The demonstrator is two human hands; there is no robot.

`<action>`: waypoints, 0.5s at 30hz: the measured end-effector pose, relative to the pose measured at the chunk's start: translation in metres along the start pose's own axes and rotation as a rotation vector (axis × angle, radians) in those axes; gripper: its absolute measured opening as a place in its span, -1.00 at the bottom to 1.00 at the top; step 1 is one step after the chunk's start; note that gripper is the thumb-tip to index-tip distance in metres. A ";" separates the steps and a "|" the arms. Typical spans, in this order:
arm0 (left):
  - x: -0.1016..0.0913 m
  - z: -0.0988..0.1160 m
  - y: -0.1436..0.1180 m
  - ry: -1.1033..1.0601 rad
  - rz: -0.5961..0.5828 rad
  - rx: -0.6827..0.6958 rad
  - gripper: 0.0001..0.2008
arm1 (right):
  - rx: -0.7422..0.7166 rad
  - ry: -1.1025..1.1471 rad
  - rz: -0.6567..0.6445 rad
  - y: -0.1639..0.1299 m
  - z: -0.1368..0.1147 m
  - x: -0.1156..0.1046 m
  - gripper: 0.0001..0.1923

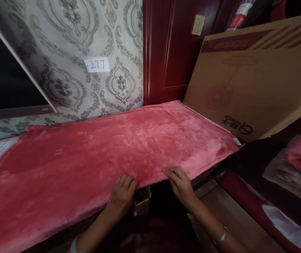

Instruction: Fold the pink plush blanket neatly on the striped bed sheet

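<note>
A big red blanket [108, 151] lies spread flat over a low surface and fills the middle of the view, from 9 o'clock across to 3 o'clock. Its near edge hangs a little over the front, at 6 o'clock. The left hand [121, 195] sits on that edge with its fingers curled over the fluffy cloth, so it seems to pinch the edge. The right hand [180, 184] is just beside it, also bent over the edge and gripping it, with a bracelet [220, 239] on its wrist. The blanket looks soft, floppy and light for its size. It will likely sag and fold if lifted in one spot, so the edge or the corners look like the best places to hold. Its fuzzy top should not slip much. At 2 o'clock a flat cardboard box [245, 80] leans against a dark red door [166, 49]. At 11 o'clock a small paper with 277 [97, 64] is stuck on the patterned wall [68, 35].
</note>
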State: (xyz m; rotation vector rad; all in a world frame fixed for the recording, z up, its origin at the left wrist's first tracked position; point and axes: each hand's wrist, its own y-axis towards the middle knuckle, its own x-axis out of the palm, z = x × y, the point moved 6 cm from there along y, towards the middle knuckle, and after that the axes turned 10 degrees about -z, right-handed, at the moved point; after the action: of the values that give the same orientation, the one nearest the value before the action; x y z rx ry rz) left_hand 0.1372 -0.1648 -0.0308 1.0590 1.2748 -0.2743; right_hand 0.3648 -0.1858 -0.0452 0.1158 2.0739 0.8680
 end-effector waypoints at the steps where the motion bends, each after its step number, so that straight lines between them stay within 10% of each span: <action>1: -0.004 0.002 -0.001 -0.023 -0.004 0.033 -0.72 | 0.000 0.013 -0.069 -0.001 -0.001 -0.003 -0.69; 8: -0.031 0.017 -0.008 -0.189 -0.123 0.110 -0.78 | 0.019 -0.009 -0.200 -0.004 -0.008 -0.016 -0.82; 15: -0.037 -0.031 -0.031 0.071 -0.048 -0.157 -0.76 | -0.024 -0.022 -0.072 0.030 -0.027 0.012 -0.68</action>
State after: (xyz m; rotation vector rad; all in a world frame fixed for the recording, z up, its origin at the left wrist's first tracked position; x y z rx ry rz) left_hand 0.0834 -0.1718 -0.0112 0.9121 1.3636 -0.1709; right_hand 0.3304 -0.1731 -0.0245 0.0374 2.0344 0.8440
